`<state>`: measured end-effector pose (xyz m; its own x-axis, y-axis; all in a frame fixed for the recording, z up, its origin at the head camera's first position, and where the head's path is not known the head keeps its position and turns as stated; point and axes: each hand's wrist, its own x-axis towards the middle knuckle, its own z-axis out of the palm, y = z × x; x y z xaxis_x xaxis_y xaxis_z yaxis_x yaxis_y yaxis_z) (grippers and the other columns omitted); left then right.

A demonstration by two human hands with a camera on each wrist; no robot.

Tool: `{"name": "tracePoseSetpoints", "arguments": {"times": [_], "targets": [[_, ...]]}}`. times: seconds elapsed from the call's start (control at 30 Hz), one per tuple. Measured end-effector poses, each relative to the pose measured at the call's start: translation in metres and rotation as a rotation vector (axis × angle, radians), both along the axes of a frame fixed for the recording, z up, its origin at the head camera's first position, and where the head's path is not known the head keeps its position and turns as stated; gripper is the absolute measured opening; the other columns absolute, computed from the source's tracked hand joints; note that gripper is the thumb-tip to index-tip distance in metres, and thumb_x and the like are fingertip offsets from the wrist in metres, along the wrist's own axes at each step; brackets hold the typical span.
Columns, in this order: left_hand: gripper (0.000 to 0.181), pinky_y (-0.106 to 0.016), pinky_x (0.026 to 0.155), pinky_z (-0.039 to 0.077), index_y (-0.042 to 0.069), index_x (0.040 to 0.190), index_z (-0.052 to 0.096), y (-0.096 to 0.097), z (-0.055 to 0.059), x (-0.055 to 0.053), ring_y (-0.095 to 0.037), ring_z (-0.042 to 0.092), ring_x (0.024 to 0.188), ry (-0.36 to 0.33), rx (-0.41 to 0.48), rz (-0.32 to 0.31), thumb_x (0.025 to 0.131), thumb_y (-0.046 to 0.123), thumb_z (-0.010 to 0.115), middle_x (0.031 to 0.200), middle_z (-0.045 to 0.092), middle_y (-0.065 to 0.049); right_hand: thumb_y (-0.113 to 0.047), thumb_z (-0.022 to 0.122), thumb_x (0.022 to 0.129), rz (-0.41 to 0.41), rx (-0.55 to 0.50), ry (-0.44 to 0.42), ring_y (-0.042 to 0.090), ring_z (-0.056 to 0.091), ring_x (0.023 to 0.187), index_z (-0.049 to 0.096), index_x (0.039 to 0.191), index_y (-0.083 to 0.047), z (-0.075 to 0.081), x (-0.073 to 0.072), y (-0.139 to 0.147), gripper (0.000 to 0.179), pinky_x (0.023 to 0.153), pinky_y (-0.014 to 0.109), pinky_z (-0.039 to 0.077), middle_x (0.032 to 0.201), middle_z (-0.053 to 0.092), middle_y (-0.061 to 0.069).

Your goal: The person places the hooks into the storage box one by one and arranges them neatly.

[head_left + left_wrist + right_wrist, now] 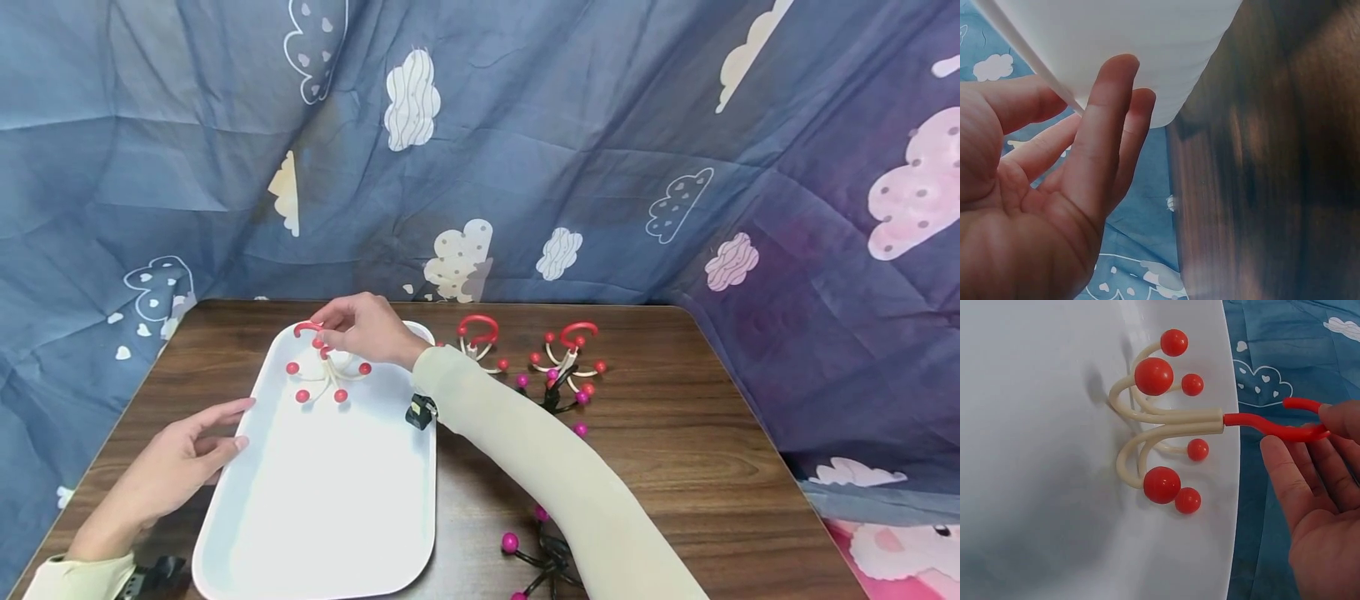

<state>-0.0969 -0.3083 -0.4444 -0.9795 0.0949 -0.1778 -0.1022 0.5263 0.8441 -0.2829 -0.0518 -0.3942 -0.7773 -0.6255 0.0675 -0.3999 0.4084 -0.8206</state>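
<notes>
My right hand (pixel 375 329) pinches the red hook at the top of a cream hook hanger (pixel 1210 422) with curved arms and red ball tips. The hanger hangs over the far end of a white tray (pixel 330 492), its balls close above the tray floor in the head view. At the tray's left side is my left hand (pixel 176 458), thumb and fingertips right at the rim. In the left wrist view its fingers (pixel 1094 150) lie fairly straight along the tray's outer wall.
Two more cream hangers with red hooks (pixel 480 323) (pixel 579 329) lie right of the tray on the wooden table (pixel 675 450). Nearer are black hangers with magenta balls (pixel 553 400) (pixel 551 554), partly covered by my right sleeve. A patterned blue cloth (pixel 525 150) hangs behind the table.
</notes>
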Motion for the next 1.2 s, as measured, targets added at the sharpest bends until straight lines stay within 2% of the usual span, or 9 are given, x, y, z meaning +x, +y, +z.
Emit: {"name": "tracePoseSetpoints", "arguments": {"times": [0.33, 0.7, 0.97, 1.2], "targets": [[0.064, -0.036, 0.072, 0.067, 0.005, 0.161, 0.041, 0.001, 0.001, 0.001, -0.009, 0.076, 0.101, -0.012, -0.004, 0.009, 0.105, 0.02, 0.068, 0.148, 0.053, -0.033, -0.018, 0.079, 0.098, 0.018, -0.039, 0.047, 0.005, 0.07, 0.084, 0.079, 0.119, -0.015, 0.01, -0.001, 0.007, 0.022, 0.074, 0.02, 0.058, 0.1, 0.078, -0.009], [0.062, -0.035, 0.071, 0.066, 0.003, 0.161, 0.041, 0.0, -0.002, 0.001, -0.004, 0.075, 0.098, 0.013, 0.001, -0.002, 0.106, 0.019, 0.067, 0.147, 0.053, -0.033, -0.015, 0.079, 0.097, 0.045, -0.091, 0.084, 0.007, 0.072, 0.094, 0.08, 0.116, -0.013, 0.034, -0.001, 0.028, 0.02, 0.086, 0.019, 0.059, 0.109, 0.079, -0.002], [0.062, -0.034, 0.071, 0.066, 0.002, 0.161, 0.039, 0.0, -0.003, 0.001, -0.001, 0.073, 0.096, 0.016, -0.006, -0.006, 0.107, 0.017, 0.065, 0.148, 0.053, -0.034, -0.016, 0.078, 0.098, 0.07, -0.062, 0.071, 0.005, 0.071, 0.099, 0.079, 0.117, -0.016, 0.053, 0.014, 0.052, 0.019, 0.091, 0.02, 0.058, 0.11, 0.077, -0.006], [0.062, -0.034, 0.07, 0.066, 0.002, 0.161, 0.04, 0.0, -0.003, 0.002, -0.002, 0.074, 0.096, 0.025, -0.003, -0.007, 0.107, 0.019, 0.066, 0.147, 0.053, -0.034, -0.016, 0.078, 0.097, 0.163, -0.061, 0.112, 0.005, 0.071, 0.104, 0.078, 0.117, -0.014, 0.065, 0.034, 0.081, 0.02, 0.092, 0.025, 0.062, 0.113, 0.079, 0.0]]}}
